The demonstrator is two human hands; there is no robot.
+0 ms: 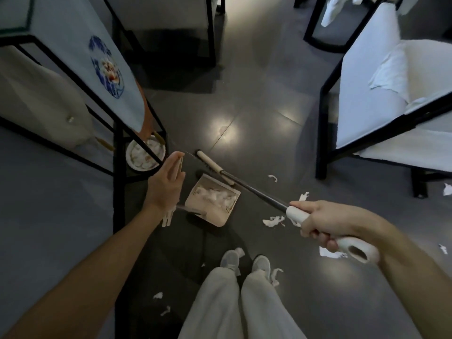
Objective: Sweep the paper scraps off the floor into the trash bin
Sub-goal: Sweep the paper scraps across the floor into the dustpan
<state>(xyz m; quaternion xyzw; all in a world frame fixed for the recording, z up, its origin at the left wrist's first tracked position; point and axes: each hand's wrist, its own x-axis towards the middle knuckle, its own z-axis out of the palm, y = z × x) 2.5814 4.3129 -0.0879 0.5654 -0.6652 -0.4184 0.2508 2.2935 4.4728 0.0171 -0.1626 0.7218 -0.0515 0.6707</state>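
Scraps of paper (274, 220) lay scattered on the dark floor (256, 113), mostly lower right in my feed and around the shoes (230, 259). One batch sat inside the dustpan (212, 204). I saw the right hand (318, 223) wrapped tight round the white grip of the broom (256, 190). Its shaft slanted down and its head lay just behind the dustpan's far edge. Left hand (166, 184) held the top of the dustpan's upright handle, fingers only lightly bent round it. Trash bin (128, 156) stood under the black-framed table (118, 192), just left of that hand, with paper in it. White chair (367, 94) stood at right.
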